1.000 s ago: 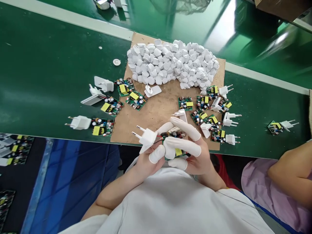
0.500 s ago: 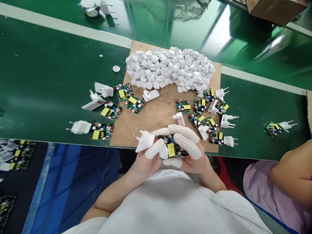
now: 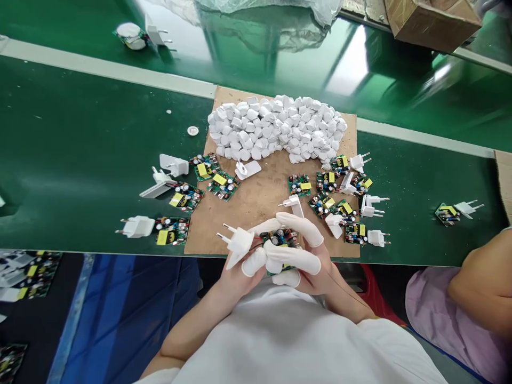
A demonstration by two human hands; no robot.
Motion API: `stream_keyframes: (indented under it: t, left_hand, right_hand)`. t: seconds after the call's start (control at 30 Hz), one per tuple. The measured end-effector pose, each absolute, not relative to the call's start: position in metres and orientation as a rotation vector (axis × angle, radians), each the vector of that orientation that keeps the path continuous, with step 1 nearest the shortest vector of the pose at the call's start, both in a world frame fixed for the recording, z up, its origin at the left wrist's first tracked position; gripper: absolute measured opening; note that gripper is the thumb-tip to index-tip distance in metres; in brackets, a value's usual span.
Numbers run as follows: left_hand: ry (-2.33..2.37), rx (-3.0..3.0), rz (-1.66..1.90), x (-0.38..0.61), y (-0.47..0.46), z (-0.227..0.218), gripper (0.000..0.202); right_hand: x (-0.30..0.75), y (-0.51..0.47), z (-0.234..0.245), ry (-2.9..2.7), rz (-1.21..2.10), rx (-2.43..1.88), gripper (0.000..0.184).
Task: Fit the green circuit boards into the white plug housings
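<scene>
Both hands wear white finger cots and meet at the table's near edge. My left hand [image 3: 244, 266] pinches a white two-pin plug [image 3: 238, 241], pins pointing up-left. My right hand [image 3: 304, 256] is wrapped round a small green circuit board [image 3: 280, 238] joined to that plug by thin wires. Just beyond the fingers lie another white plug [image 3: 294, 204] and several wired boards [image 3: 334, 205] on a brown cardboard sheet [image 3: 260, 197]. A heap of white plastic caps [image 3: 276, 128] covers the sheet's far part.
More plug-and-board sets [image 3: 172, 229] lie on the green table left of the sheet, one set [image 3: 456, 209] at the far right. Another person's arm [image 3: 480, 288] in a pink sleeve is at the right edge. A cardboard box [image 3: 432, 21] sits at the back.
My right thumb has shifted down across the board, covering its yellow part. The hands and the plug stay in about the same place; the view has tilted a little.
</scene>
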State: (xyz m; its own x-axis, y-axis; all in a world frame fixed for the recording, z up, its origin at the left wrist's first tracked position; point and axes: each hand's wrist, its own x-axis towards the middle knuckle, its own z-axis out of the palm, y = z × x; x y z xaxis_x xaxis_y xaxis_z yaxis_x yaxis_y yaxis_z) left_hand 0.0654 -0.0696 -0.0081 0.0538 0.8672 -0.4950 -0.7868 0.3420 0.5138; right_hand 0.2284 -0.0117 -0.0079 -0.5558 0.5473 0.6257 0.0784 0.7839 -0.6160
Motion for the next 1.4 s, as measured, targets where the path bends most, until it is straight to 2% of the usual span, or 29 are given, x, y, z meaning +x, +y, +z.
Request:
stream_keyframes:
  t: [0.07, 0.2, 0.3, 0.37, 0.47, 0.53, 0.57, 0.63, 0.8, 0.93, 1.03, 1.23, 1.4]
  left_hand:
    - [0.846, 0.165, 1.261, 0.064, -0.069, -0.009, 0.042]
    - [0.938, 0.179, 1.307, 0.058, -0.07, -0.017, 0.044]
    - [0.869, 0.247, 1.278, 0.054, -0.064, -0.016, 0.044]
    - [0.755, 0.348, 1.229, 0.053, -0.055, -0.009, 0.043]
    - [0.625, 0.518, 1.168, 0.049, -0.045, 0.0, 0.055]
    - [0.629, 0.628, 1.136, 0.042, -0.044, -0.001, 0.065]
    - [0.666, 0.685, 1.118, 0.037, -0.045, -0.003, 0.067]
    - [0.807, 0.782, 1.093, 0.026, -0.049, -0.01, 0.063]
    - [1.296, 0.923, 1.141, 0.007, -0.057, -0.018, 0.055]
    - [1.802, 1.42, 1.083, -0.003, -0.04, -0.011, 0.051]
    - [2.088, 1.659, 0.874, -0.011, -0.022, -0.011, 0.046]
    - [2.149, 1.589, 0.821, -0.003, -0.004, -0.018, 0.041]
    - [2.019, 1.478, 0.959, 0.002, -0.006, -0.02, 0.036]
  right_hand:
    - [0.227, -0.01, -0.008, -2.094, 0.671, -0.457, 0.058]
    - [0.222, -0.006, 0.004, -2.104, 0.649, -0.489, 0.047]
    - [0.218, -0.004, 0.025, -2.103, 0.724, -0.518, 0.053]
    - [0.218, 0.001, 0.038, -2.065, 0.881, -0.56, 0.049]
    - [0.223, 0.03, 0.05, -1.888, 1.368, -0.683, 0.042]
    - [0.232, 0.067, 0.058, -1.792, 1.647, -0.851, 0.059]
    - [0.238, 0.09, 0.062, -1.792, 1.644, -1.009, 0.064]
    - [0.25, 0.14, 0.071, -1.795, 1.446, -1.273, 0.061]
    - [0.271, 0.247, 0.078, -1.814, 0.985, -1.552, 0.044]
    - [0.278, 0.28, 0.063, -1.99, 0.743, -1.753, 0.026]
    - [0.282, 0.28, 0.059, -2.166, 0.624, -1.769, 0.023]
    - [0.271, 0.246, 0.066, -2.554, 0.447, -1.489, 0.046]
    - [0.241, 0.228, 0.055, -2.79, 0.352, -1.369, 0.032]
